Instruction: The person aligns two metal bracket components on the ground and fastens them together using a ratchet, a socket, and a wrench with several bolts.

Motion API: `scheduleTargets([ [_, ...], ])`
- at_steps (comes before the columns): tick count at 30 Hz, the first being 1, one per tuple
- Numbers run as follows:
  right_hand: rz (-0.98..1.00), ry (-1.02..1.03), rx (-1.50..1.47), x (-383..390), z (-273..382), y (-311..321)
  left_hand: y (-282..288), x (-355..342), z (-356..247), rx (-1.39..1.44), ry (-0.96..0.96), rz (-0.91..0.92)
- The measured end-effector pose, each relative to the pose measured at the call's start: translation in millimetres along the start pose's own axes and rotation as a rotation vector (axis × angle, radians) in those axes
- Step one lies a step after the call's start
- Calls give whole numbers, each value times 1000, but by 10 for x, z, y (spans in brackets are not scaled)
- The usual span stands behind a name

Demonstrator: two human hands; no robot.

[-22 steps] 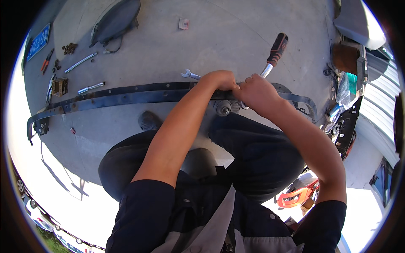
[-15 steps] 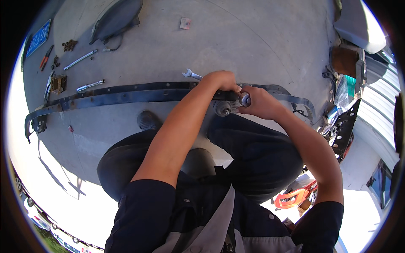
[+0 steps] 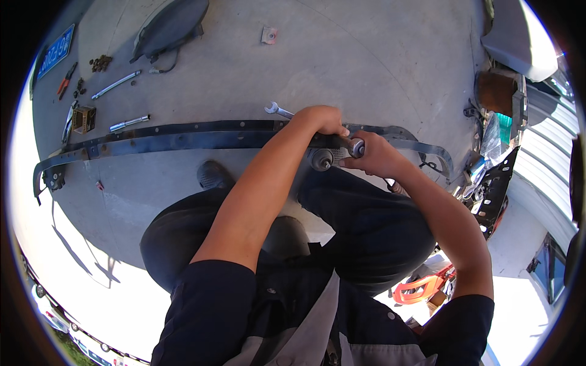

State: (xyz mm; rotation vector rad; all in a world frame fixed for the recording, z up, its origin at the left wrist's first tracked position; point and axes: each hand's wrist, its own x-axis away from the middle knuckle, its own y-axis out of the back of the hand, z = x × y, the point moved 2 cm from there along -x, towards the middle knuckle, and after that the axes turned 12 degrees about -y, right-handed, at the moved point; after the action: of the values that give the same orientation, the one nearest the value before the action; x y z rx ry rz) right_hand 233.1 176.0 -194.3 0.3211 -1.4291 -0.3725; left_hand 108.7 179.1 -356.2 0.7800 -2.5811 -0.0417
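My left hand (image 3: pixel 329 120) is closed round a silver open-end wrench (image 3: pixel 274 108), whose jaw sticks out to the left past the knuckles. A long dark metal bar (image 3: pixel 183 140) with holes lies across the floor before me, under both hands. At its right part my right hand (image 3: pixel 379 154) is closed on a tool with a round metal head (image 3: pixel 357 147); the rest of that tool is mostly hidden. Just below the left fingers sits a round grey part (image 3: pixel 321 160) with a stud in its middle. The two hands are close together, and the left fingertips are partly hidden.
On the floor to the left lie two silver socket bars (image 3: pixel 116 84), red-handled pliers (image 3: pixel 66 80), a small box (image 3: pixel 83 119) and several small fasteners (image 3: pixel 100 63). A dark curved panel (image 3: pixel 170 30) lies farther off. Car parts and clutter, including a brown box (image 3: pixel 499 91), line the right side.
My right hand has turned slightly, and the round tool head has moved a little down and right. Part of a handle-like piece now shows below the right wrist. The left hand has barely moved.
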Motion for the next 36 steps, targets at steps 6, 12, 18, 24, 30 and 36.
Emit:
scheduleTargets([
  [6, -477, 616, 1067, -35, 181, 76, 21, -41, -38, -52, 33, -4],
  [12, -287, 314, 932, -98, 197, -9, 8, -19, -23, 10, 51, 22],
  [18, -33, 57, 260, 65, 221, 80, -17, -17, 42, -28, 31, -13],
  [24, -414, 647, 1137, -55, 239, 65, 0, 15, -11, -89, 56, -51],
  [30, -141, 167, 372, -22, 165, 42, -23, 29, 63, -15, -32, -84],
  [36, -200, 177, 377, 19, 74, -45, -19, 6, -17, -17, -53, -62],
])
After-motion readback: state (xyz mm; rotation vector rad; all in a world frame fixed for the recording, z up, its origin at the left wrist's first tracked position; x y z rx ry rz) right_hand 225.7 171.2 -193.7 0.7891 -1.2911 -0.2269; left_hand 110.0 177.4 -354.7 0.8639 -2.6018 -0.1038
